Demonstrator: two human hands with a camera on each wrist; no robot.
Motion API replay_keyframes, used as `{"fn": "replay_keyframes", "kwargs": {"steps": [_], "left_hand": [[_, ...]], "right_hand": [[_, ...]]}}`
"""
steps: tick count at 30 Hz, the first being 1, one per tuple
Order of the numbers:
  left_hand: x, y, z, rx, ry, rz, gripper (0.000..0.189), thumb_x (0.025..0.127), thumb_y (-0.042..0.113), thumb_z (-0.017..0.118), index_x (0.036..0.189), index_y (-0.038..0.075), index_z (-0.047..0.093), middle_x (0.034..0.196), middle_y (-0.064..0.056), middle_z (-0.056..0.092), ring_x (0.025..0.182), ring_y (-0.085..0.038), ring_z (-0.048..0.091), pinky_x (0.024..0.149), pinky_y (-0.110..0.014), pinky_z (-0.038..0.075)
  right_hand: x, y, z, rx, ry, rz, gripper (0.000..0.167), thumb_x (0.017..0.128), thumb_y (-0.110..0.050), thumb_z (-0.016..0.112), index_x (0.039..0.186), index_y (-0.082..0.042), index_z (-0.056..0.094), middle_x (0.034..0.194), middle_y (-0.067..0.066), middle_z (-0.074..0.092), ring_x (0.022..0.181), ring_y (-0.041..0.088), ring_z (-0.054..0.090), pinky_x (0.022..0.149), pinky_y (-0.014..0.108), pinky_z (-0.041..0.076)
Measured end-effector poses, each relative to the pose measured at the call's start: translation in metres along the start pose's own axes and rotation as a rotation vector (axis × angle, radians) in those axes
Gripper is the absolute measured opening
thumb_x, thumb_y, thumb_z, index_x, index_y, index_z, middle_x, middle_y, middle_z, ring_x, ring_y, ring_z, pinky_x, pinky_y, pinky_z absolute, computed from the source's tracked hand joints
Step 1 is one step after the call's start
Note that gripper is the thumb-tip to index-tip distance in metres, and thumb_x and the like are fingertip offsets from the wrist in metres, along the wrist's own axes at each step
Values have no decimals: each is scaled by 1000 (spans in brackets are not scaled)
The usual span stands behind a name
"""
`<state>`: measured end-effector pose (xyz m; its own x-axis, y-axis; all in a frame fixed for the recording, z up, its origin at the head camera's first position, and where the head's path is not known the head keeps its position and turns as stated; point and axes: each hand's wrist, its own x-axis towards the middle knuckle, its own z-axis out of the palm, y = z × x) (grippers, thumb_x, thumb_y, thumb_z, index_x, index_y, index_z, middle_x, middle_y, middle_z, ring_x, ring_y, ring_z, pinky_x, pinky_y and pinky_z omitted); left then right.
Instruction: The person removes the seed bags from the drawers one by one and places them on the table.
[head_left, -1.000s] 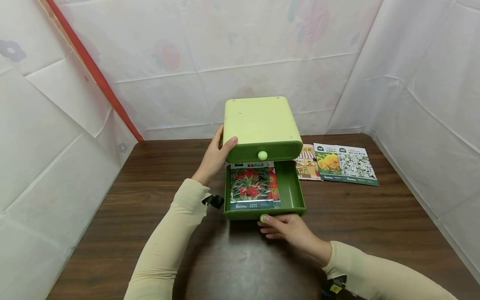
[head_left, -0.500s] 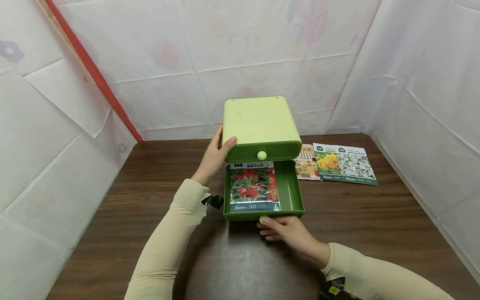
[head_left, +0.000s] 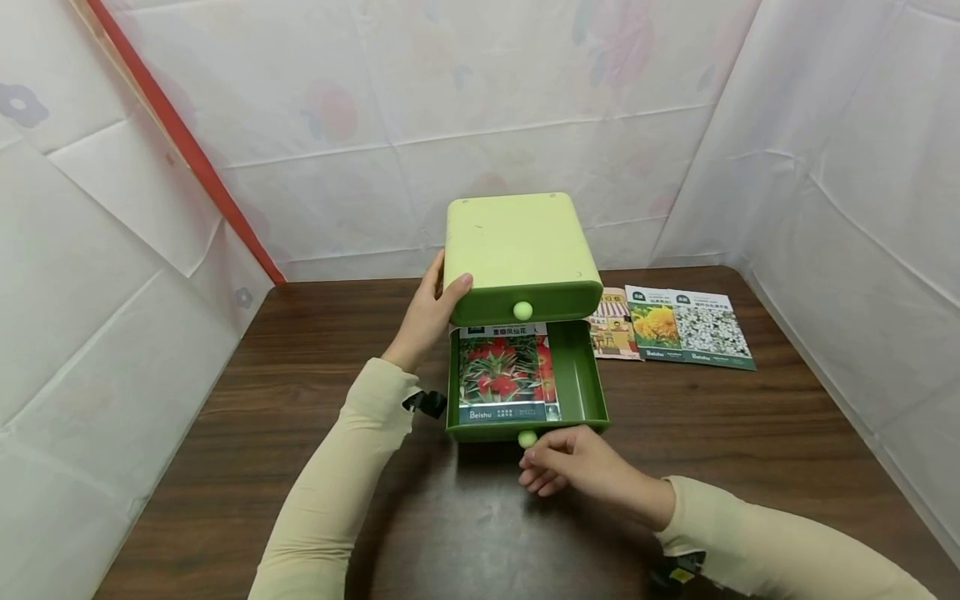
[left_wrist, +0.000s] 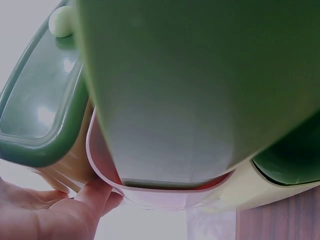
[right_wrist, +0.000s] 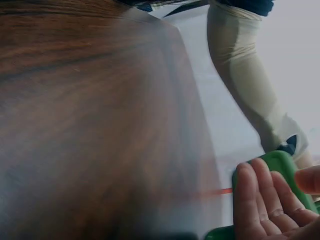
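Observation:
A stacked drawer box with a light yellow-green top (head_left: 520, 240) stands at the back middle of the table. Its upper drawer front, dark green with a pale round knob (head_left: 522, 311), is closed. Below, a green drawer (head_left: 581, 379) is pulled out, with red-flower seed packets (head_left: 501, 375) inside on its left. My left hand (head_left: 423, 321) holds the box's left side, thumb on the front upper corner; in the left wrist view, fingers (left_wrist: 92, 197) lie along the box's side. My right hand (head_left: 577, 467) is just below the drawer's knob (head_left: 527, 439), holding nothing, fingers loosely bent and thumb apart.
Right of the box, several more seed packets lie on the table: an orange one (head_left: 615, 327), a yellow-flower one (head_left: 654, 325) and a white-flower one (head_left: 712, 332). Sheeted walls (head_left: 450, 125) close in the brown wooden table (head_left: 300, 367) at the back and sides.
My right hand has let go of the lower drawer's knob and shifted slightly down and right. The drawer remains pulled out, and my left hand stays on the box.

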<state>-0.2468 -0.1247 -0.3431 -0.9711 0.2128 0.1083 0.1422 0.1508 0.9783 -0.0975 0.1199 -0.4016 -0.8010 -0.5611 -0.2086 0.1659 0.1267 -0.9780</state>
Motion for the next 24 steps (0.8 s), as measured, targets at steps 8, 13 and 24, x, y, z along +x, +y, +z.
{"fn": "replay_keyframes", "kwargs": {"steps": [8,13,24], "left_hand": [[0,0,-1,27,1,-3,81,94,60,53,157,41,6,164,6,14,135,-24,43,103,-50,46],[0,-1,-1,34,-5,-4,82,94,61,52,157,40,5,164,9,10,140,-22,38,107,-50,42],[-1,-2,-1,20,-11,14,78,95,57,52,156,41,6,163,4,17,126,-27,51,94,-50,51]], "right_hand": [[-3,-39,-12,-74,31,-177,33,101,-16,55,103,15,64,93,26,71,76,15,72,71,40,60],[-1,-60,-25,-223,146,-359,25,102,-13,54,101,8,68,94,24,71,80,21,71,72,37,60],[17,-79,-44,-658,380,-624,15,100,-14,58,104,-13,72,100,1,71,85,7,63,73,28,52]]}}
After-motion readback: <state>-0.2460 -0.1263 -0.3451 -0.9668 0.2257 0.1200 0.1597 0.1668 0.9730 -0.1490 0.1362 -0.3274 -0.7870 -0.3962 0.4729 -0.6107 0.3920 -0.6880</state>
